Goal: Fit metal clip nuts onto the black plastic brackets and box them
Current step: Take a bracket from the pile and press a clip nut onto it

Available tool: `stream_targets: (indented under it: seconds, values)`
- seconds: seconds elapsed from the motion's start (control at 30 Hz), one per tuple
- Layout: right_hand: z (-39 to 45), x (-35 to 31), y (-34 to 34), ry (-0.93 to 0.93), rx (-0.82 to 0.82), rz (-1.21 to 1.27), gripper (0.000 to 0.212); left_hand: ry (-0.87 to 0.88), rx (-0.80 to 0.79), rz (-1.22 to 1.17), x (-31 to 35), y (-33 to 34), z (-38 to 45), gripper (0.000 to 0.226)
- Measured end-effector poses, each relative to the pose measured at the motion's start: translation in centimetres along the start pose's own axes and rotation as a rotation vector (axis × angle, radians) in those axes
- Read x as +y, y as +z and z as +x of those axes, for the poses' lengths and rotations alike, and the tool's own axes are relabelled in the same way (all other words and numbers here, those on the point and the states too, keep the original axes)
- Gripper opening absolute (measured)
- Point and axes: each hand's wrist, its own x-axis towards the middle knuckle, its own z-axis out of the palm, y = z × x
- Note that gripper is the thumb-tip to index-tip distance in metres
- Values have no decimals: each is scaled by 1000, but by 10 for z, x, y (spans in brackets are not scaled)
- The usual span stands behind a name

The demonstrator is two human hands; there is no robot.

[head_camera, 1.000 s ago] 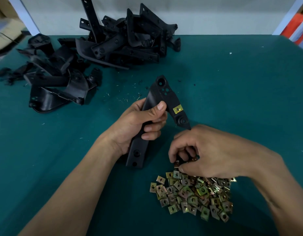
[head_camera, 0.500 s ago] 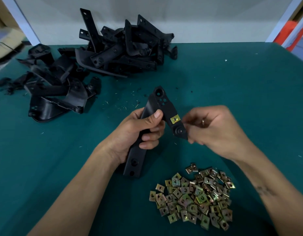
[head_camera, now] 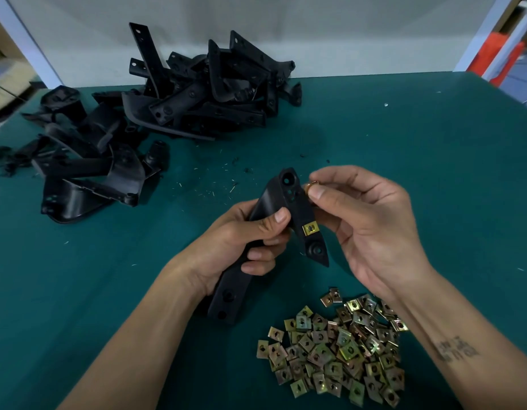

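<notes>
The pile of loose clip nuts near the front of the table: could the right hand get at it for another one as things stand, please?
Probably yes, once freed. The pile of clip nuts lies uncovered just below the right hand, with nothing between them. That hand is pinching a clip nut against the bracket, though.

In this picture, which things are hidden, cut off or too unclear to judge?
Head view only:
- Clip nut: mostly hidden by the right hand fingertips that pinch it; orientation unclear.
- Bracket middle: covered by the left hand that grips it.
- Box: none in view.
- Bracket pile: overlapping black parts, impossible to count.
- Loose clip nuts: right side hidden by the right forearm.
</notes>
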Motion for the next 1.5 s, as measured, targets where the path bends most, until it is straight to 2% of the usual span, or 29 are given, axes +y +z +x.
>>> stream_targets:
  seconds: [0.1, 0.27, 0.43, 0.6, 0.77, 0.9, 1.07, 1.17, 1.5]
  values:
    - [0, -1, 0, -9, 24, 10, 27, -1, 13, 4, 0, 1, 1, 25]
    - [1, -3, 0, -8, 48, 5, 15, -23, 45, -2, -1, 1, 2, 18]
    - [1, -8, -2, -17, 41, -48, 11, -68, 52, -58, -2, -2, 4, 33]
    - [0, -8, 1, -37, 52, -103, 7, -58, 51, -35, -3, -3, 3, 31]
    - [-5, -8, 4, 70, 0, 6, 9, -28, 75, -15, -4, -2, 3, 33]
    - [-8, -3, 11, 157, 96, 71, 10, -34, 78, -19, -4, -1, 3, 35]
    - [-16, 5, 17, 96, 114, 79, 9, -15, 72, -9, -3, -1, 3, 32]
    - [-18, 4, 17, 6, 99, 41, 16, -6, 70, -21, -3, 0, 3, 30]
    - [-20, 4, 17, 13, -73, -30, 39, 24, 94, -49, 1, 0, 0, 29]
